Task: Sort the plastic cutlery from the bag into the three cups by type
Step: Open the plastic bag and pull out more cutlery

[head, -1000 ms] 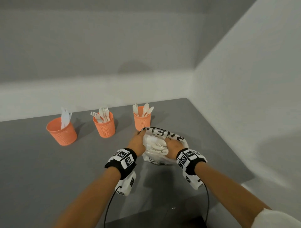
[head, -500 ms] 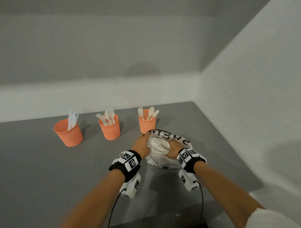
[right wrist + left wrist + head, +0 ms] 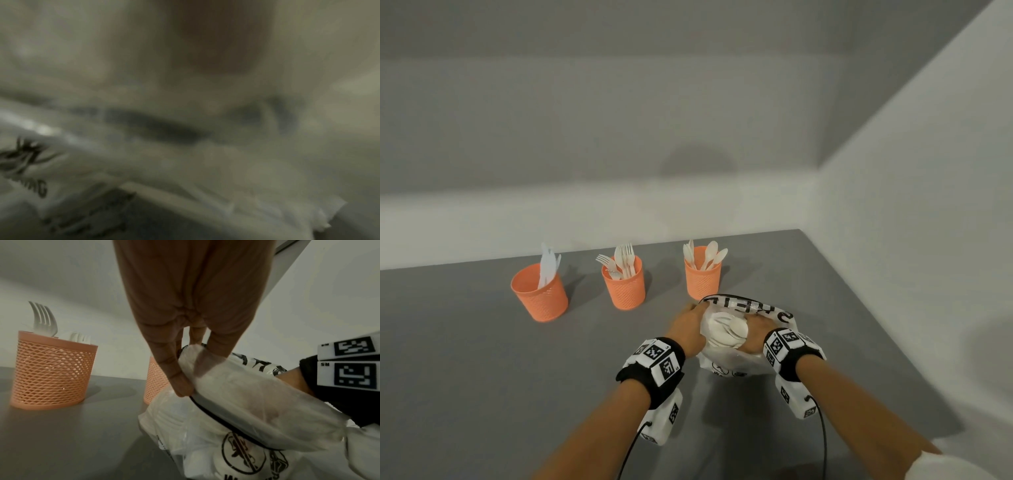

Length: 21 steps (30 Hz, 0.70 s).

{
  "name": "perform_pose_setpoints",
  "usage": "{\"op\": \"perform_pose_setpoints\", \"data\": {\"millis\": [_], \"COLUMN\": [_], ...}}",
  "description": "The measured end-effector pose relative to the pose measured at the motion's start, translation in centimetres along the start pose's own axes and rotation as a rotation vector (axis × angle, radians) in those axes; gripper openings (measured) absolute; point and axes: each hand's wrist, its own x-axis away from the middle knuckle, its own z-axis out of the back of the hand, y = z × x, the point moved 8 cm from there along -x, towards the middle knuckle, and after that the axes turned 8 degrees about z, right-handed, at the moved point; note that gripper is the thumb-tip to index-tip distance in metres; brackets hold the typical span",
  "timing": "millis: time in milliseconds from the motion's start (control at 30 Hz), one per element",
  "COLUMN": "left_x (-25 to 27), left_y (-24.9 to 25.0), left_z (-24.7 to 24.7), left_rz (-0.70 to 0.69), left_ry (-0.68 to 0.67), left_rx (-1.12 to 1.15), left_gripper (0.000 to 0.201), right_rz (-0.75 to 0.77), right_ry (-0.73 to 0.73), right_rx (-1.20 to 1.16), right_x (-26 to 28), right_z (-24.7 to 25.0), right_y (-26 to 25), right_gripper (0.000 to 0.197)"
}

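A translucent white plastic bag [image 3: 736, 363] with black print lies on the grey table [image 3: 482, 377], in front of three orange mesh cups. The left cup [image 3: 540, 298] holds knives, the middle cup [image 3: 624, 287] forks, the right cup [image 3: 703, 279] spoons. My left hand [image 3: 688, 325] pinches the rim of the bag [image 3: 236, 402] between thumb and fingers [image 3: 180, 384] and holds the mouth apart. My right hand [image 3: 753, 337] reaches into the mouth among pale spoons [image 3: 726, 330]. Its fingers are hidden, and the right wrist view shows only blurred bag plastic [image 3: 82, 162].
Light walls close the table at the back and along the right edge [image 3: 876, 325]. In the left wrist view the fork cup [image 3: 51, 373] stands to the left, and the spoon cup [image 3: 153, 379] sits just behind my pinching fingers.
Both hands have stayed at the bag's mouth. The right hand has shifted among the cutlery inside, and a spoon bowl now shows at its fingers. The cups have not moved.
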Motion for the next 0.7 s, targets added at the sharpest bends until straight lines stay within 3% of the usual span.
{"op": "perform_pose_setpoints", "data": {"millis": [200,433,700], "left_x": [-0.5,-0.9,-1.6], "left_y": [-0.4,-0.7,-0.6], "left_z": [0.3,0.5,0.8], "left_rz": [0.000,-0.001,-0.015], "left_ry": [0.001,-0.009,0.006], "left_rx": [0.000,-0.021,-0.014], "left_gripper": [0.066,0.066,0.064], "right_rz": [0.021,0.017,0.017], "right_ry": [-0.044,-0.127,-0.119], "right_rx": [-0.035,-0.131,-0.115], "right_x": [-0.4,-0.5,-0.2], "right_z": [-0.4,-0.8,0.2], "right_y": [-0.1,0.1,0.4], "right_gripper": [0.085,0.083,0.083]}}
